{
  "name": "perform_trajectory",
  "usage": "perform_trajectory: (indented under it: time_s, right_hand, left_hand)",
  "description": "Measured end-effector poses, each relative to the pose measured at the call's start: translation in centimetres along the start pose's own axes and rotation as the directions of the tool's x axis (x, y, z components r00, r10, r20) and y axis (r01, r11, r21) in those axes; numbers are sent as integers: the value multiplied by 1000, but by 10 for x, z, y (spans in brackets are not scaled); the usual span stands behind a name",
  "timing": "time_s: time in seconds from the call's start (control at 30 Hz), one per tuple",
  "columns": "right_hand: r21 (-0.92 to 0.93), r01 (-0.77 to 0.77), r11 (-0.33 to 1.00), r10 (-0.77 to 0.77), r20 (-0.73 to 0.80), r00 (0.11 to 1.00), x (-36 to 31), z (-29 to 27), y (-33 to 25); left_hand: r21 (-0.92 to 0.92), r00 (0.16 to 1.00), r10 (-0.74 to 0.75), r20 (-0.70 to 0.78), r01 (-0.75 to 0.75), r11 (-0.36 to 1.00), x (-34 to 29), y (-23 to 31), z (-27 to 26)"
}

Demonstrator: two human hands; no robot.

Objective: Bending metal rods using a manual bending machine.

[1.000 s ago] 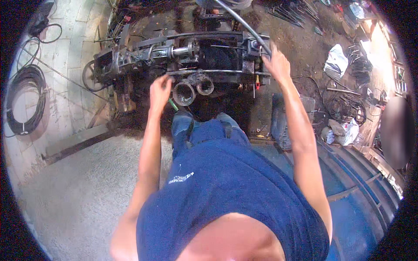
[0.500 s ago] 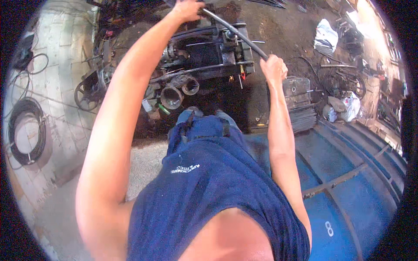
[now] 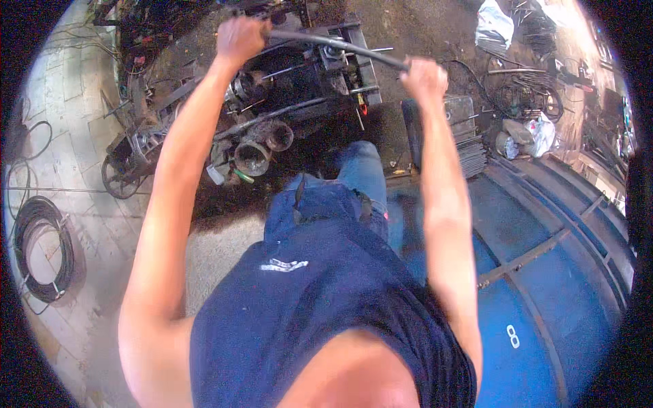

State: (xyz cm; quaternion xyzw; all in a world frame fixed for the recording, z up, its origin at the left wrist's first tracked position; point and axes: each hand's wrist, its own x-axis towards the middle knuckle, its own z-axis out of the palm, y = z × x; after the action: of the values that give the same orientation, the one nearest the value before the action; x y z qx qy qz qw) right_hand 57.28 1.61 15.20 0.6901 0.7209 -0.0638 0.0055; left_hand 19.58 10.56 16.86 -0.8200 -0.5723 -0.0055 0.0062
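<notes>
A long dark rod (image 3: 354,49), possibly a metal bar, stretches between my hands over a greasy black machine frame (image 3: 371,71). My left hand (image 3: 241,39) is closed around its left end, slightly blurred. Around the right end, my right hand (image 3: 425,78) is wrapped in a fist. The rod slopes down a little to the right. Both arms are stretched out forward. Two open-ended metal cylinders (image 3: 252,160) sit at the near left side of the frame, beneath the rod.
On the left, a coil of black cable (image 3: 26,245) hangs against a pale block wall (image 3: 88,160). To the right lie a blue metal panel (image 3: 524,251), a dark case (image 3: 462,112) and white sacks (image 3: 494,27). A spoked wheel (image 3: 112,178) stands left of the cylinders.
My left hand has moved left and down, and the rod lies closer to level. My right hand has risen slightly. The view has shifted, and one leg now shows stepped forward.
</notes>
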Motion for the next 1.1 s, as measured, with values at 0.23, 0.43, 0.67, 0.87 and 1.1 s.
perform_trajectory:
  time_s: [0.23, 0.43, 0.67, 0.87, 1.1]
  right_hand:
    - [-68, 306, 950, -294, 143, 945, 109, -6, 19]
    - [-88, 455, 886, -463, -235, 855, 141, 1, 14]
    - [926, -237, 295, -269, 318, 909, 202, 40, -70]
    - [826, -142, 546, -458, 436, 775, 161, 28, -235]
    - [273, 841, 468, -863, 348, 367, -6, -34, -134]
  left_hand:
    - [-3, 952, -305, 30, 305, 952, -80, 47, -16]
    - [64, 822, -569, 16, 567, 821, -115, 99, -14]
    - [-359, 555, -762, 333, 822, 442, -139, 244, -39]
    - [-719, 760, -182, 624, 650, 247, -174, 283, -41]
    - [-944, 267, -936, 230, 296, -147, -311, 227, -73]
